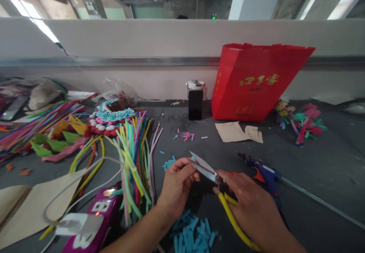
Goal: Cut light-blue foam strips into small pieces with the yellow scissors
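Observation:
My right hand [248, 199] is closed on a pair of scissors [209, 172], whose blades are parted and point up to the left. A yellow curved length [232, 215] runs down from the scissors under that hand. The fingers of my left hand [179, 184] are pinched beside the blades, and a small blue piece [194, 158] shows at the fingertips between them. Below my hands lies a heap of short blue strips [194, 234]. A smaller group of blue bits [169, 163] lies just behind my left hand.
Colourful pipe cleaners [134, 158] and a purple power strip [99, 215] with cables lie left. A glue gun [264, 175] lies right. Behind stand a black phone [195, 105], a red paper bag [253, 85] and craft flowers [309, 121]. Pink bits [187, 136] lie mid-table.

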Demonstrator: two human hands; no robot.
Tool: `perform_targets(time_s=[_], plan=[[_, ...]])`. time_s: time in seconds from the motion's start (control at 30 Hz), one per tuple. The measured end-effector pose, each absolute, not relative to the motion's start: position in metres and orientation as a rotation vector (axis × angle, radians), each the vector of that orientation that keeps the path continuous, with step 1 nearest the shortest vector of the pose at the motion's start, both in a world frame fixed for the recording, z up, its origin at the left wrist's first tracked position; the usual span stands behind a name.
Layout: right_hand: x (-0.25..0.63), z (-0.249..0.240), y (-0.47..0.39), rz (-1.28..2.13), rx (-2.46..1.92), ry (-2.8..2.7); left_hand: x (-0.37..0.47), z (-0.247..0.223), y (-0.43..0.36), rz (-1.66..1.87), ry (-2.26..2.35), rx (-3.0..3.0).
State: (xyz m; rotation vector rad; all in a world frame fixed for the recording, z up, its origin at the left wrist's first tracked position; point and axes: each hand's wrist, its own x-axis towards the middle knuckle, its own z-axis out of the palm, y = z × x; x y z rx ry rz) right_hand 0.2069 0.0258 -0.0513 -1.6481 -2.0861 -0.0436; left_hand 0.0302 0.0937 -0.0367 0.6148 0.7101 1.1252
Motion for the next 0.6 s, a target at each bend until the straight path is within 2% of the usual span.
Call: perform_targets(time_s=[0.23,0.43,0.6], plan=[[0.221,-0.058,-0.009,-0.127,-1.728,-2.088,0.036,-0.037,0.077,0.973,0.685,0.619],[0.217,-0.053,-0.034,-0.342,-1.73,-2.1,0.037,-0.035,0.074,0.903,0.67,0.609],[0.211,-0.057,-0.044,-0.309,-1.764,-2.087,0.036,-0.034,0.075,0.843,0.616,0.626]])
